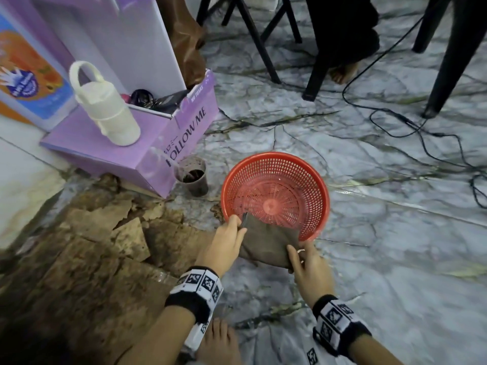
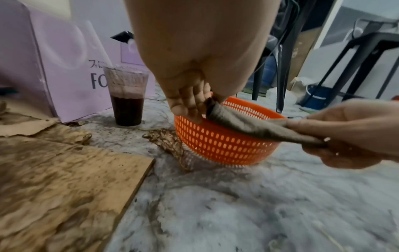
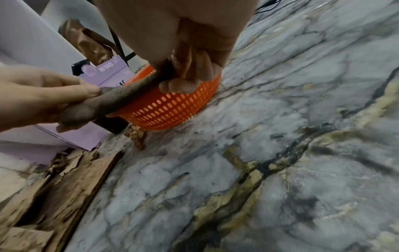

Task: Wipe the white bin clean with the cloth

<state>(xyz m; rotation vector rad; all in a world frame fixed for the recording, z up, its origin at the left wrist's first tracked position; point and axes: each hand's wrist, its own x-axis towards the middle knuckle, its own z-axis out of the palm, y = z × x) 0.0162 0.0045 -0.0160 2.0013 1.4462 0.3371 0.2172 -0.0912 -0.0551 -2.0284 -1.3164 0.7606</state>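
Observation:
A round red-orange perforated basket (image 1: pixel 323 189) stands on the marble floor; no white bin shows in any view. A dirty grey-brown cloth (image 1: pixel 266 243) is draped over the basket's near rim. My left hand (image 1: pixel 234 231) pinches the cloth's left end at the rim. My right hand (image 1: pixel 297 256) grips its right end, just outside the rim. In the left wrist view the cloth (image 2: pixel 248 126) is stretched between the left hand (image 2: pixel 187 107) and the right hand (image 2: pixel 345 134) above the basket (image 2: pixel 215 143). The right wrist view shows the right hand (image 3: pixel 190 75) curled on the cloth (image 3: pixel 121 100).
A purple cardboard box (image 1: pixel 158 143) with a white jug (image 1: pixel 105 106) on it sits to the left. A plastic cup (image 1: pixel 192 177) of dark liquid stands beside the basket. Wet torn cardboard (image 1: pixel 105 233) covers the floor at left. Black cables (image 1: pixel 395 127) and chair legs (image 1: pixel 316 75) lie beyond.

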